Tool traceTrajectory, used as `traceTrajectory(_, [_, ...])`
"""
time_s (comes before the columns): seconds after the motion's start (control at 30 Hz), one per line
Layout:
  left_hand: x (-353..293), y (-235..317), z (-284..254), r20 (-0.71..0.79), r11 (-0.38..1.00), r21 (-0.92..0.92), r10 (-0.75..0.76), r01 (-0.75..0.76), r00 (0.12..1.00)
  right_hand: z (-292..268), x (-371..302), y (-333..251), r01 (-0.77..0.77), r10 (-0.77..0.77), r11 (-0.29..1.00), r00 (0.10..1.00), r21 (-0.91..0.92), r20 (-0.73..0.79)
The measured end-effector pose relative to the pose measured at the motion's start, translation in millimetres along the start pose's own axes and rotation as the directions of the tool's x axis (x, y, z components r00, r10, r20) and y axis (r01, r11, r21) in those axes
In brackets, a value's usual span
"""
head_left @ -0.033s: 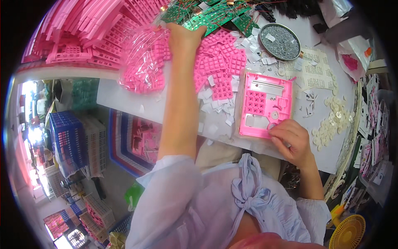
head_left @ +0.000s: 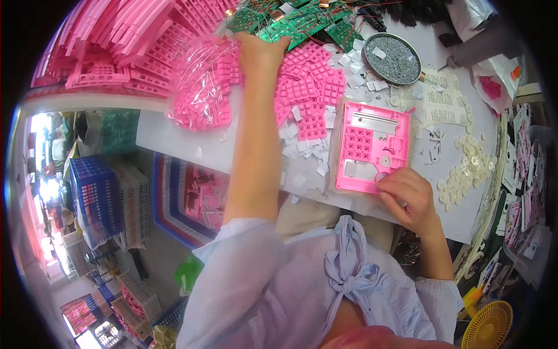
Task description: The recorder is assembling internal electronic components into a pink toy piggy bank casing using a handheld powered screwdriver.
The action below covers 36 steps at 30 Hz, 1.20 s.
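My left hand [head_left: 261, 51] reaches far across the table to a heap of green circuit boards [head_left: 299, 26] with thin wires. Its thumb touches a board, but the other fingertips are hidden among them. Closer in, my right hand [head_left: 410, 198] pinches the lower right corner of a pink plastic casing [head_left: 401, 152]. That casing lies open side up, with a pink keypad [head_left: 358, 143], metal strips and a small round part inside. Pink keypads [head_left: 299, 90] lie heaped beside my left forearm, next to a clear bag [head_left: 200, 87] of more pink pieces.
A round dish [head_left: 392, 58] of tiny metal parts stands beyond the casing. Whitish discs [head_left: 465, 168] and small white pins [head_left: 433, 145] lie to its right. Pink frames [head_left: 116, 41] are stacked far left. A dark, sleeve-like shape [head_left: 491, 43] juts in at upper right.
The dark shape at upper right has shifted slightly and shows more clearly. Both my hands and the casing stay practically in place.
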<state>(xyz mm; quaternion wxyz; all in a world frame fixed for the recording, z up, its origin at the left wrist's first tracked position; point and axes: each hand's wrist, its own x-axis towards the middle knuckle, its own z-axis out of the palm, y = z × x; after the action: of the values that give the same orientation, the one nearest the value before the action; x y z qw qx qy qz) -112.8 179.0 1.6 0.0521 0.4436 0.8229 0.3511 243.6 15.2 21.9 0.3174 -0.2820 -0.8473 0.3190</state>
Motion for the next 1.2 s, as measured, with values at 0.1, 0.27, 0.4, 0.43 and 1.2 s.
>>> traceTrajectory(0.1, [-8,7,2,-0.042,0.997,-0.082,-0.01,0.006,0.999,0,1,-3,0.006,-0.006,1.0,1.0,-0.005,0.004])
traceTrajectory(0.27, [-3,7,7,-0.071,0.991,-0.096,-0.098,0.091,0.993,-3,1,-5,0.036,-0.036,0.999,0.999,-0.007,-0.038])
traceTrajectory(0.4, [-5,-14,7,-0.071,0.978,-0.209,0.001,-0.016,0.997,-8,11,-6,0.083,-0.083,0.997,0.996,-0.008,-0.017])
traceTrajectory(0.43, [-5,-22,8,-0.061,0.963,-0.265,0.037,-0.052,0.997,-11,18,-5,0.097,-0.097,0.995,0.995,-0.008,-0.005])
traceTrajectory(1.2, [2,-100,-47,0.794,-0.002,-0.54,0.331,0.842,0.51,76,314,72,0.548,-0.559,0.762,0.826,-0.344,0.078])
